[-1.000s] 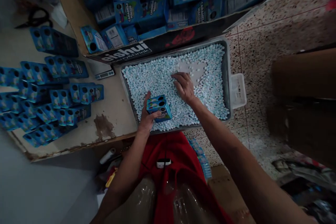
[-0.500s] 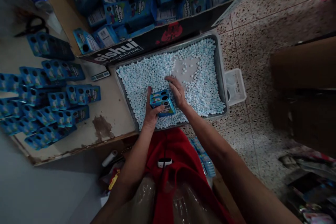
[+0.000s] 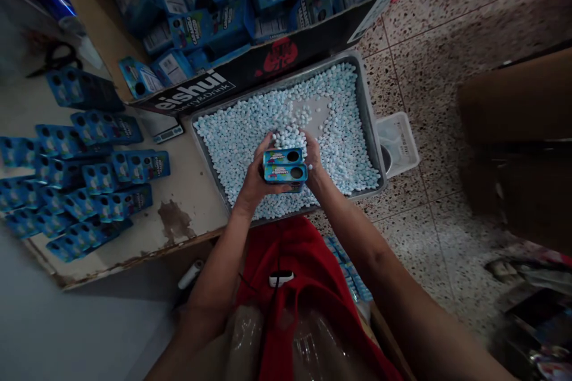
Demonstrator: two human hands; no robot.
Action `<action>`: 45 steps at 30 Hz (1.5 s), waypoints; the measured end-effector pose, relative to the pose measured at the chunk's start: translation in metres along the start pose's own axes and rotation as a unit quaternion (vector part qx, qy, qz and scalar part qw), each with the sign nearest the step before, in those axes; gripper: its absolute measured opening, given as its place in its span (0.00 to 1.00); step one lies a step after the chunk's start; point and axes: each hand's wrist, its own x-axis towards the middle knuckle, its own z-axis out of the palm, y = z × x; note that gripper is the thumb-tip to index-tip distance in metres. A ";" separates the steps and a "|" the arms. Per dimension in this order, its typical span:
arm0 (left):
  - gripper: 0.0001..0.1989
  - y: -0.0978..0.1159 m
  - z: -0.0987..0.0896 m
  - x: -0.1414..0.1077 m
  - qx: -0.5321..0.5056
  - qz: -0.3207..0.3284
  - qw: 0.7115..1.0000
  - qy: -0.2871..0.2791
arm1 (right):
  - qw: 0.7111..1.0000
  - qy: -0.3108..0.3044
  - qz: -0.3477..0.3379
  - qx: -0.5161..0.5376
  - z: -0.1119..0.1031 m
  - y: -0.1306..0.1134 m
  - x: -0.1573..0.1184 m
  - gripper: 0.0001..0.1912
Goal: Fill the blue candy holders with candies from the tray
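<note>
Two small blue boxes (image 3: 285,173), side by side with dark round openings facing up, are in my left hand (image 3: 255,181), whose fingers wrap round their left side. My right hand (image 3: 314,158) is at their right side, cupped round a heap of pale blue and white candies (image 3: 289,136) piled just beyond the boxes. Its fingers are largely hidden by the candies. Both hands are over a metal tray (image 3: 369,125) spread with the same candies, with a bare patch of tray bottom (image 3: 318,116) beyond my right hand.
Rows of blue boxes (image 3: 92,175) stand on the worn table (image 3: 196,202) at left. A large carton (image 3: 196,92) of blue boxes borders the tray's far side. A small scale (image 3: 168,133), scissors (image 3: 60,58) and a clear plastic container (image 3: 402,146) are nearby.
The boxes have turned so their openings face up more, and moved slightly right. My right hand has gathered a heap of candies against the far side of the boxes.
</note>
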 end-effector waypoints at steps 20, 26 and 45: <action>0.40 0.036 -0.044 -0.004 0.321 0.106 0.940 0.048 | 0.984 -0.010 -0.054 0.167 0.032 -0.138 -0.049 0.27; 0.40 0.031 -0.045 -0.006 0.295 0.115 0.947 0.047 | 0.995 -0.019 -0.084 0.040 0.039 -0.143 -0.045 0.40; 0.44 0.003 -0.062 0.034 0.326 0.187 0.924 0.073 | 0.976 0.086 -0.194 -0.046 0.034 -0.098 -0.076 0.26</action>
